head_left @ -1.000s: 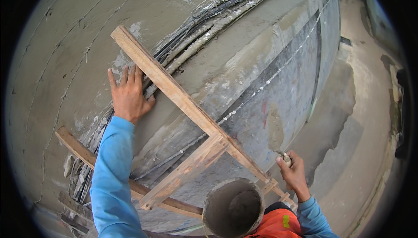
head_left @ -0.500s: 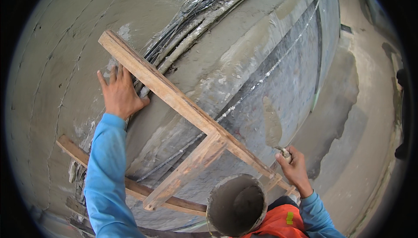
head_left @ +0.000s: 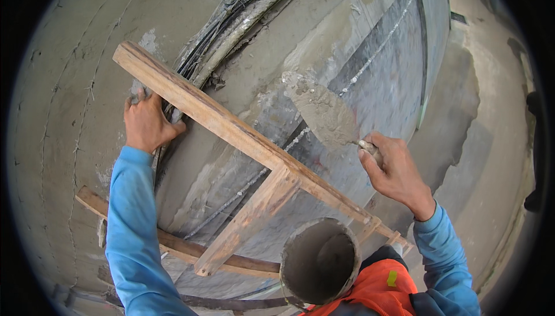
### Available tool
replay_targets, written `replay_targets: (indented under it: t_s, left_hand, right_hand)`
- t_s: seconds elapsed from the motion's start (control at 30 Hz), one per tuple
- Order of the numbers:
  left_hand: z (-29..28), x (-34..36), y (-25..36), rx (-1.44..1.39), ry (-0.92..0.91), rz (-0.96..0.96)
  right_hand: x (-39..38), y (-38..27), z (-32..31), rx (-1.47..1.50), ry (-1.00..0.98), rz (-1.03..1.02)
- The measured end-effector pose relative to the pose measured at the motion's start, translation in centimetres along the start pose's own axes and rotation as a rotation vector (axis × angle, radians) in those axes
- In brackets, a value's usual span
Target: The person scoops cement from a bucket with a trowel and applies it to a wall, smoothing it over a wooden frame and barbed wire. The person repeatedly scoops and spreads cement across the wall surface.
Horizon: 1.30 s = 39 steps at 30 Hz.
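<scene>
My right hand grips the handle of a trowel whose blade is coated with grey mortar and raised over the wall. My left hand rests beside a wooden beam and a bundle of dark cables and crusted pipe, fingers bent and apart, tips against the grey plastered surface. The beam joins a shorter timber in a rough frame. Low in the picture, a round bucket with grey material inside sits against an orange vest.
Strands of barbed wire cross the plaster at left. Another plank runs behind my left forearm. Far below at right lies a paved path with a dark wet patch and a small drain grate.
My right hand and the trowel have risen up and leftward, the mortar-coated blade now over the wall's upper band. My left hand's fingers have curled more. The view has shifted slightly.
</scene>
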<state>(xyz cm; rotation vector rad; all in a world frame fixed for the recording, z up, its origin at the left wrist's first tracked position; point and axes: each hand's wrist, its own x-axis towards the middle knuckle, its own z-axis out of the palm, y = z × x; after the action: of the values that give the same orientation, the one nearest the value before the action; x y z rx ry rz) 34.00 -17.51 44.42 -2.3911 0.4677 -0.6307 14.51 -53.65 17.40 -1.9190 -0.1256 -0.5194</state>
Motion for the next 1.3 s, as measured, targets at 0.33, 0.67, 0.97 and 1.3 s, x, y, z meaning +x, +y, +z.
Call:
replay_targets:
  t_s: [0.33,0.67,0.97,1.3]
  left_hand:
    - [0.8,0.3,-1.0,0.024,0.022,0.055]
    - [0.1,0.2,-0.5,0.016,-0.016,0.019]
    - [0.1,0.1,-0.2,0.067,0.02,0.019]
    - [-0.1,0.1,-0.2,0.088,-0.004,0.015]
  right_hand:
    - [14.3,-8.8,-1.0,-0.701,-0.118,-0.264]
    - [17.2,-12.3,2.2,-0.757,-0.264,-0.347]
    - [19.0,-13.9,5.0,-0.97,-0.283,-0.383]
    - [20.2,-15.8,4.0,-0.997,-0.371,-0.167]
